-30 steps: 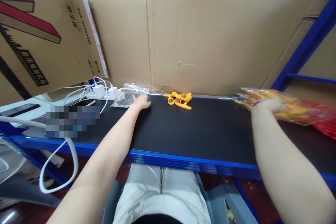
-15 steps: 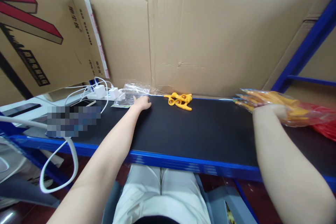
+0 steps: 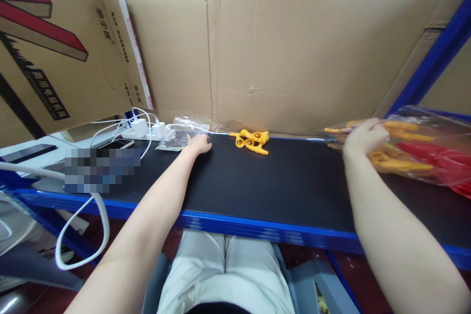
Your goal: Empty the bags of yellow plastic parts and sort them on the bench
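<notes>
My left hand (image 3: 199, 143) rests on the black tabletop, its fingers partly spread. It lies against the right edge of a flat clear plastic bag (image 3: 175, 138) and holds nothing that I can see. On the right, my right hand (image 3: 368, 133) is closed on a clear plastic bag of yellow pieces (image 3: 401, 159); its fingertips are partly hidden. A slim yellow end sticks out left of that hand. Between the hands lies a small cluster of yellow plastic pieces (image 3: 253, 141) with round cup-like openings, touched by neither hand.
Red material (image 3: 437, 159) lies at the far right. White chargers (image 3: 147, 129) and cables are at the left, beside a phone (image 3: 117, 144) and a blurred-out item (image 3: 103, 169). A cardboard wall (image 3: 294, 59) stands behind the black surface (image 3: 279, 186); a blue rail (image 3: 265, 229) edges its front.
My right hand has risen slightly and moved left, and the bag of yellow pieces has shifted and spread open around it. My left hand and the middle yellow pieces stay put.
</notes>
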### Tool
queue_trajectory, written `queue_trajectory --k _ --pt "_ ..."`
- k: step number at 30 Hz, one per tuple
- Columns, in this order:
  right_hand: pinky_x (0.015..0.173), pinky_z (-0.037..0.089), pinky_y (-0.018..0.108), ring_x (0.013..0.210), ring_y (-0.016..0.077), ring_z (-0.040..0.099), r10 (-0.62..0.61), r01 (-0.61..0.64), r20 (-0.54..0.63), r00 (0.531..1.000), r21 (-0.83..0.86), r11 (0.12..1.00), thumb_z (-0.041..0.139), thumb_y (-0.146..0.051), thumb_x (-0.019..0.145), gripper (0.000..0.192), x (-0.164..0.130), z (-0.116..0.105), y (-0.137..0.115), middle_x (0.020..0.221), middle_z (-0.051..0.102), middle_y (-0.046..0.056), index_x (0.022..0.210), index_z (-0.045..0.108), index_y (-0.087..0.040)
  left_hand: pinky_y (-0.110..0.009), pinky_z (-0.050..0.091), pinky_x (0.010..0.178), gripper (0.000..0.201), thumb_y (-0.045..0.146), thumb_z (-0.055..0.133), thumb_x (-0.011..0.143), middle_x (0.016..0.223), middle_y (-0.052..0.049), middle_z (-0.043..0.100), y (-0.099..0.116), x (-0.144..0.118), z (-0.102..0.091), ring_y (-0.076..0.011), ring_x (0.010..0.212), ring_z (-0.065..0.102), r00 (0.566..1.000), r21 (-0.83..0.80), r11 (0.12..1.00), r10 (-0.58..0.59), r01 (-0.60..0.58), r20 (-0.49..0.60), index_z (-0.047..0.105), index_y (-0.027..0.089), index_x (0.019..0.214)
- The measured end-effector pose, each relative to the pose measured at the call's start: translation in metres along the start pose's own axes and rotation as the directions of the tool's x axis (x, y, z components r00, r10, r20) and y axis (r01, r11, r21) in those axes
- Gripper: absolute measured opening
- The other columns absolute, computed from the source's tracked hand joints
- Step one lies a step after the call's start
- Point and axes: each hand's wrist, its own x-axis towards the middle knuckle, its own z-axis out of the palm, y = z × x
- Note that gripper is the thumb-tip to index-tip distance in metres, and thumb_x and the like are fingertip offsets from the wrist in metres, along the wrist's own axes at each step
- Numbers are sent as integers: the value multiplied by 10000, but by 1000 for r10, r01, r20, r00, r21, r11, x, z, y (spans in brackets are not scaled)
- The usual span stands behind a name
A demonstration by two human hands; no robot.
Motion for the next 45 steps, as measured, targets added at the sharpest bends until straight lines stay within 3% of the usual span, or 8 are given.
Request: queue_trajectory --k 5,12,17,20,27,33,38,45 --pt "578 480 267 478 164 611 69 -75 28 997 340 937 283 -274 921 469 -10 1 -34 476 565 79 497 463 -191 -578 163 1103 397 328 462 834 1240 -109 608 4 -1 -3 -289 1219 493 996 -18 997 68 -69 -55 590 192 1184" --pt "476 424 237 404 124 550 229 -375 297 927 727 575 300 -122 852 404 -29 -7 -94 411 460 -8 471 406 -205 -335 319 1086 455 327 433 875 1352 -93 519 23 -10 -6 -202 1256 466 897 -75 912 379 -404 -227 491 152 1291" --pt "497 453 231 391 111 521 216 -680 647 732 670 299 283 -166 878 418 -58 -18 -123 382 491 0 494 445 -193 -429 276 1112 800 412 544 822 1515 -132 256 51 -22 -5 -241 1372 298 788 -135 801 518 -583 -334 133 182 1470" --pt "498 456 217 367 95 478 131 -796 791 598 566 217 290 -185 878 410 -78 -17 -127 364 475 -11 494 432 -199 -457 315 1088 840 404 553 823 1542 -129 169 64 -27 -3 -251 1391 253 707 -133 731 573 -670 -414 52 238 1476" --pt "477 430 212 359 93 446 -50 -853 895 444 439 283 410 -309 851 400 -106 -11 -124 356 423 -21 464 411 -208 -477 354 1047 695 268 550 834 1503 -126 285 64 -28 -5 -262 1338 356 668 -68 746 546 -662 -506 220 259 1446" --pt "458 397 205 343 85 410 -102 -865 904 415 426 264 353 -313 873 448 -110 -10 -122 344 385 -23 441 406 -208 -399 389 1025 603 185 470 860 1436 -85 420 61 -24 -8 -207 1282 432 582 -44 689 573 -723 -577 288 254 1431" --pt "559 464 223 412 105 507 -87 -869 928 363 371 328 423 -346 858 441 -112 -5 -116 365 441 -10 440 413 -207 -381 405 991 554 119 381 867 1365 -42 512 64 -29 -15 -188 1199 500 609 -37 755 499 -655 -616 376 277 1398" --pt "559 457 190 433 82 517 110 -854 902 417 347 388 401 -193 828 373 -116 -2 -114 421 527 -3 455 420 -193 -395 387 976 597 28 405 805 1374 -53 504 72 -37 -18 -215 1237 464 565 115 767 557 -632 -608 441 238 1363"
